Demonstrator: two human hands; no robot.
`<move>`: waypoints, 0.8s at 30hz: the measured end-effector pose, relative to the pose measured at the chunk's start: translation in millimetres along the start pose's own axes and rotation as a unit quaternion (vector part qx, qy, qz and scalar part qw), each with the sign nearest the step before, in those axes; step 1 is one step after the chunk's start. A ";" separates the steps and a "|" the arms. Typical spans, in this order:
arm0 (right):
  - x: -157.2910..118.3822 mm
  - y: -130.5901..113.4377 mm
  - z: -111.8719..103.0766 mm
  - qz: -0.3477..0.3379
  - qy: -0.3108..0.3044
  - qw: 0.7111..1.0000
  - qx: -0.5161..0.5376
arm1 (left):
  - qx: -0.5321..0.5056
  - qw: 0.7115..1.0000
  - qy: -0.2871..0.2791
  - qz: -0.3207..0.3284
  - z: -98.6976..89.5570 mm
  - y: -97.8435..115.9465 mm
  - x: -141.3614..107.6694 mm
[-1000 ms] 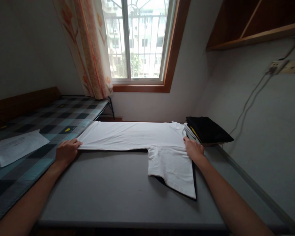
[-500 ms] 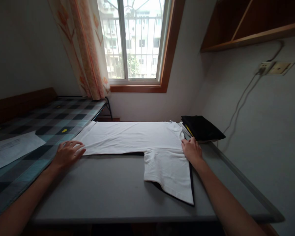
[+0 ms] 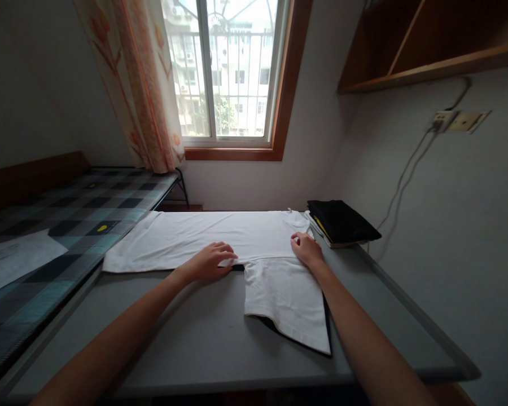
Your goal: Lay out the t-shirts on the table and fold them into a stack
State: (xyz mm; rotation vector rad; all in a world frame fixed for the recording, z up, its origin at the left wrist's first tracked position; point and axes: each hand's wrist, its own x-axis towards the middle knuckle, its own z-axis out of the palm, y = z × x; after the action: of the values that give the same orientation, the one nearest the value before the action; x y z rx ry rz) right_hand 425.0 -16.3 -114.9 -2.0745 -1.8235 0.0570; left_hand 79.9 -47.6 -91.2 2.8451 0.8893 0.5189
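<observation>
A white T-shirt (image 3: 195,237) lies folded lengthwise on the grey table (image 3: 173,338), its sleeve (image 3: 279,293) spread toward me. Dark fabric shows beneath its lower edges. My left hand (image 3: 214,262) rests at the shirt's near edge, left of the sleeve, with fingers apart and reaching over the white cloth. On the shoulder part, above the sleeve, lies my right hand (image 3: 308,249). Its fingers are loosely bent, with a small gap between thumb and forefinger, and no cloth is visibly lifted in them.
A stack of folded clothes (image 3: 342,221), black on top, sits at the table's far right corner. Left of the table stands a bed with a checked mattress (image 3: 68,208) and a sheet of paper (image 3: 21,256). A cable (image 3: 400,180) hangs down the right wall.
My left hand has moved right from the shirt's left end to near the sleeve. My right hand has shifted slightly left, from the shirt's right edge onto the cloth. The shirt keeps its shape.
</observation>
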 end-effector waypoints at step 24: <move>-5.0 22.2 1.2 -0.051 0.014 0.988 0.144 | -0.207 0.975 -0.064 0.051 19.8 20.1 43.7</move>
State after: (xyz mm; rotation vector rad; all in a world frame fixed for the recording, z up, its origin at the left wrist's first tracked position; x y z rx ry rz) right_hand 444.9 -22.8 -123.8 -1.7735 -1.7828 0.2495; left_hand 131.1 -39.3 -92.9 2.5154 0.5389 0.4614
